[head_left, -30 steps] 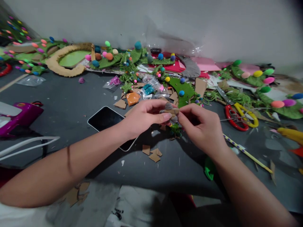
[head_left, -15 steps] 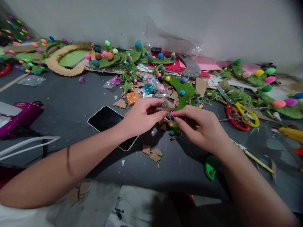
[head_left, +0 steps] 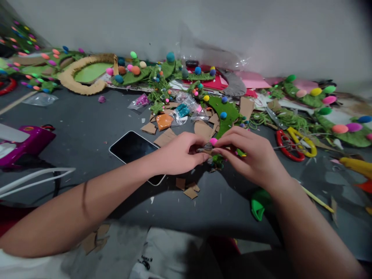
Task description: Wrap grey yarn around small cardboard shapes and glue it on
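Near the centre of the frame, the left hand (head_left: 184,153) has its grip pinching a small grey piece (head_left: 207,147). The right hand (head_left: 250,153) has its grip closed on a pink ball (head_left: 214,142) beside that piece. The phone (head_left: 132,147) lies left of centre on the bench (head_left: 215,205); 2 scissors handles (head_left: 293,145) are at right.

Single head-worn view, facing forward and down, close above both hands (head_left: 215,153)

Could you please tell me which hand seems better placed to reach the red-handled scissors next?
Probably the right: the right hand is nearer the red-handled scissors, which lie just beyond it on that side. The left hand is farther off, holding a small grey piece.
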`<state>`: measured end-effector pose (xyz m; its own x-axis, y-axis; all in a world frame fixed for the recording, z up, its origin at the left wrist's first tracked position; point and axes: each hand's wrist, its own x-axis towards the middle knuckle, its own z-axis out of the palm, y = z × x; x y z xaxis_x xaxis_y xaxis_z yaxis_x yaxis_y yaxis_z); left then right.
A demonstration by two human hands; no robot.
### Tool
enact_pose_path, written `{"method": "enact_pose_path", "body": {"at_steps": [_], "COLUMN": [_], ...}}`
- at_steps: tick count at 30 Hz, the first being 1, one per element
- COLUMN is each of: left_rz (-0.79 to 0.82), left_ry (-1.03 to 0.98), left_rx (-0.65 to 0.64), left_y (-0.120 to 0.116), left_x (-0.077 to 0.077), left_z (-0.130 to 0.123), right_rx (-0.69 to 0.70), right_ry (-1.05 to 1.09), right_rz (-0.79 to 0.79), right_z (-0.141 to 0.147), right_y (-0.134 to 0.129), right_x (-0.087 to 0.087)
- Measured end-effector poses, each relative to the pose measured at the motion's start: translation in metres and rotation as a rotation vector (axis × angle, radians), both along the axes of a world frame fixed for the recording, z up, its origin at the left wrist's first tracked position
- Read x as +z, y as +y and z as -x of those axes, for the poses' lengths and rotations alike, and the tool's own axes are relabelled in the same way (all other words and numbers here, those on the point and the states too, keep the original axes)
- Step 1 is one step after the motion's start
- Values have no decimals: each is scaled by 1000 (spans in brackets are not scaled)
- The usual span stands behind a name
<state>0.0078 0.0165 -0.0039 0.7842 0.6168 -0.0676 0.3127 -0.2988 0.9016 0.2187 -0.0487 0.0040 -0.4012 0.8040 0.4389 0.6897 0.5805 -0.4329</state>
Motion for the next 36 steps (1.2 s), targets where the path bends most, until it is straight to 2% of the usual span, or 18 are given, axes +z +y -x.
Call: {"method": "enact_pose_path", "body": {"at_steps": [4,9,17,23,26,32,36], "left_rz": [98,154,174,307,366,436,485], "left_ry": [-67,-173,-265,-339,-373,-522,-588], "left_rx": [-42,-58,93,136,160,184,189], "left_y": [0,-2,-3,-5,-5,-3,-2], "left_x": [4,2,-3,-6,-7,-9,-13], "left_z": [0,0,-4,-7,-8,-9,-10], "right_rx": [16,-63,-297,-349,-335,-183,-174], "right_ry": [104,219,449,677,625,127,132], "right_rz": [32,103,233,347,253,-85,-141], "right_z": [-1,3,16,26,27,21,19], "right_y": [1,1,-2,0,-1,-4,-4], "right_x": [3,4,3,-3,-7,-9,-10]}}
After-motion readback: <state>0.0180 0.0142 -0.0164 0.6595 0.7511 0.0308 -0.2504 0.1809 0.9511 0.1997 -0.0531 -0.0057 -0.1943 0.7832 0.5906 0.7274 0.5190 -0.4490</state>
